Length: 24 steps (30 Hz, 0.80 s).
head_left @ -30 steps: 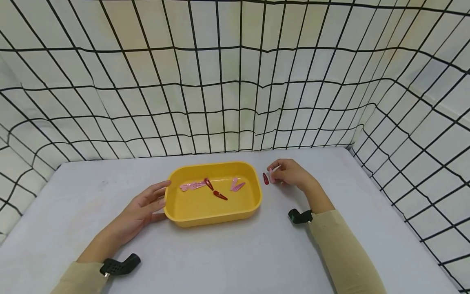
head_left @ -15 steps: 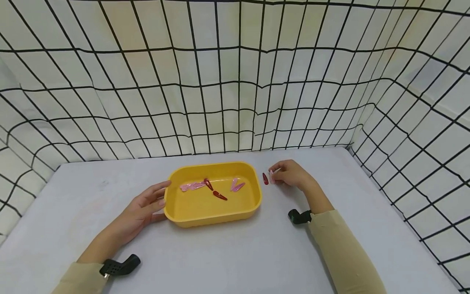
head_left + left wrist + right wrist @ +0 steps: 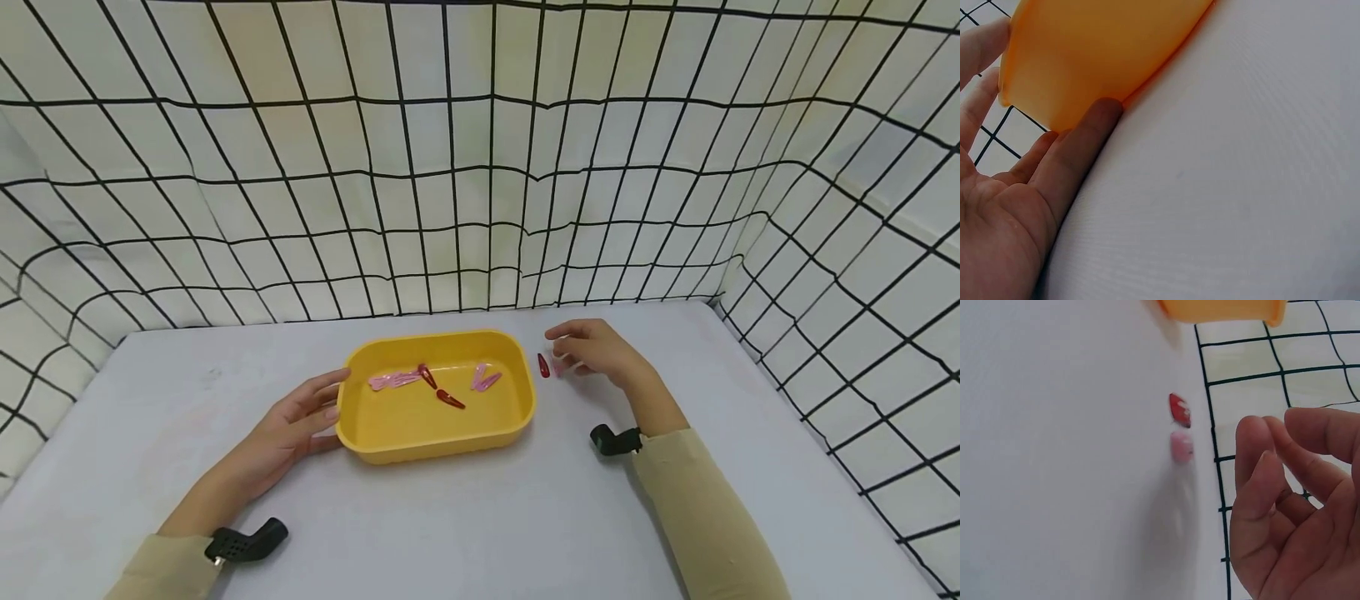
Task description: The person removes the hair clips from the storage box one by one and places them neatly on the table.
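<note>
A yellow tray [image 3: 435, 442] stands in the middle of the head view. My left hand [image 3: 277, 433] touches its left end, with fingers extended along the wall and rim. Inside lie a row of pink hair clips [image 3: 393, 380], two red hair clips [image 3: 450, 399] and two pink ones [image 3: 488, 382] near the right end. Outside, right of the tray, a red hair clip [image 3: 1179, 410] and a pink hair clip [image 3: 1181, 447] lie side by side on the white table. My right hand [image 3: 600, 354] hovers beside that pink clip, its fingers loosely bent and holding nothing.
A black wire grid [image 3: 487, 192] over white sheeting rises along the back and both sides of the white table [image 3: 450, 533]. Each wrist wears a dark camera mount, the left one [image 3: 247, 542] low over the table.
The right hand has let go of the pink hair clip, which now lies by the red one; its fingers have spread and lifted slightly. The left hand and tray have not moved.
</note>
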Each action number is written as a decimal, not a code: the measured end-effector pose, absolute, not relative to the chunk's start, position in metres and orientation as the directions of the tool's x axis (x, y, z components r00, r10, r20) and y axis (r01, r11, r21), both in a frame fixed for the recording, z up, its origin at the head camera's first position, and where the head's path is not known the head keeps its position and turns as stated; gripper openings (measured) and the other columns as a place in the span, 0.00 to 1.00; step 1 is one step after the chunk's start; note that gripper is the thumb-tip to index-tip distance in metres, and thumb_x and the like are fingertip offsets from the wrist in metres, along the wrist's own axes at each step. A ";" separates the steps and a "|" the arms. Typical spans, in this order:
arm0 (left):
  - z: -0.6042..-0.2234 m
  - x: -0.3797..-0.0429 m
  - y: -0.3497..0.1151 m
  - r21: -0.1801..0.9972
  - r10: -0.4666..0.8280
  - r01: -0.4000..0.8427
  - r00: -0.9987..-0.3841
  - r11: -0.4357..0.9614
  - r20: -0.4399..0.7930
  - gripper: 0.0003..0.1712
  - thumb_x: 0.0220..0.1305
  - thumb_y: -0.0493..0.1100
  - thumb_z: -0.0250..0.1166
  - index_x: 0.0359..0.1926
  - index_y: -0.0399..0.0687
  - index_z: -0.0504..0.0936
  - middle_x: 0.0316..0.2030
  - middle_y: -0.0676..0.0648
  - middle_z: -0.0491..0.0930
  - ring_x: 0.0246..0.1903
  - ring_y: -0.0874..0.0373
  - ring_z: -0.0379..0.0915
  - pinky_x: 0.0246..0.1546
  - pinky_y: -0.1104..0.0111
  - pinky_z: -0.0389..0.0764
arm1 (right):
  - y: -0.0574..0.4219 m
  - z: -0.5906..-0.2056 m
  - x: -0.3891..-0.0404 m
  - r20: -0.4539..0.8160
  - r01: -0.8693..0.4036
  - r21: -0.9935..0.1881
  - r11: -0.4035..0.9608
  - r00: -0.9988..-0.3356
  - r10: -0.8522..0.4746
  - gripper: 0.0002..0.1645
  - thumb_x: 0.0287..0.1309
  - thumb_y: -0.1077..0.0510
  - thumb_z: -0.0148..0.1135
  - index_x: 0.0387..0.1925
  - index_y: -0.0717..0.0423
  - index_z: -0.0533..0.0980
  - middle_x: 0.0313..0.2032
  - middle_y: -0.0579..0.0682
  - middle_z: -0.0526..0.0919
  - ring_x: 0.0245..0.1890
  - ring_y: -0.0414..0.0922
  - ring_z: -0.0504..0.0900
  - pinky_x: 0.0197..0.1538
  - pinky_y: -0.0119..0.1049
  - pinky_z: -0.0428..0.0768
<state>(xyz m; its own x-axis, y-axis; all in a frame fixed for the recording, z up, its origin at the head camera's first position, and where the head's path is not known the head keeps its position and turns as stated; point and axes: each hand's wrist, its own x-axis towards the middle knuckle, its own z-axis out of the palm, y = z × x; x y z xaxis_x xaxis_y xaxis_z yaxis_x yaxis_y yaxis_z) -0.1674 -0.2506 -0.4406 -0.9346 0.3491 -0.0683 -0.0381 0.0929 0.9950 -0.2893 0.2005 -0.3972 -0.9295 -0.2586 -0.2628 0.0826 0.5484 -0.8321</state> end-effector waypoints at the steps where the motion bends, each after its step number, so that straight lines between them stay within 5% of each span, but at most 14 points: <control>1: -0.441 -0.168 -0.251 0.995 0.350 -0.038 -0.934 0.092 -0.068 0.32 0.77 0.42 0.52 0.77 0.54 0.56 0.74 0.34 0.51 0.58 0.62 0.74 0.52 0.62 0.83 | 0.200 -0.395 -0.288 -0.263 0.087 -0.843 0.531 -0.928 -0.265 0.21 0.70 0.54 0.56 0.61 0.53 0.76 0.47 0.55 0.83 0.42 0.49 0.83 0.42 0.35 0.83; 10: -0.440 -0.167 -0.248 0.995 0.351 -0.037 -0.934 0.095 -0.068 0.32 0.77 0.42 0.52 0.77 0.52 0.55 0.74 0.34 0.51 0.58 0.63 0.74 0.52 0.63 0.83 | 0.190 -0.378 -0.278 -0.205 0.056 -0.911 0.410 -0.921 -0.332 0.19 0.69 0.54 0.58 0.58 0.52 0.78 0.52 0.64 0.79 0.43 0.52 0.82 0.42 0.37 0.84; 16: -0.439 -0.167 -0.249 0.995 0.350 -0.034 -0.934 0.097 -0.066 0.32 0.77 0.42 0.52 0.77 0.52 0.55 0.75 0.34 0.51 0.58 0.63 0.75 0.52 0.63 0.83 | 0.180 -0.372 -0.272 -0.161 0.013 -0.932 0.362 -0.909 -0.384 0.17 0.69 0.56 0.59 0.57 0.53 0.78 0.50 0.67 0.79 0.47 0.62 0.80 0.44 0.46 0.86; 24: -0.441 -0.168 -0.251 0.994 0.343 -0.043 -0.936 0.097 -0.074 0.32 0.77 0.42 0.52 0.77 0.53 0.55 0.75 0.35 0.51 0.58 0.63 0.74 0.52 0.62 0.83 | 0.166 -0.365 -0.265 -0.134 -0.031 -0.937 0.347 -0.888 -0.439 0.19 0.69 0.56 0.59 0.58 0.56 0.77 0.45 0.61 0.82 0.45 0.66 0.78 0.36 0.37 0.84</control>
<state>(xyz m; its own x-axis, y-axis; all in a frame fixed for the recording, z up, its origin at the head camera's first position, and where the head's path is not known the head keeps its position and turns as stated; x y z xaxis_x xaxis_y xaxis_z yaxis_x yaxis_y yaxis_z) -0.1678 -0.2512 -0.4412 -0.9363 0.3434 -0.0735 -0.0425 0.0969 0.9944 -0.2648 0.1659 -0.3653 -0.8883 -0.4394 -0.1337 -0.0306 0.3470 -0.9374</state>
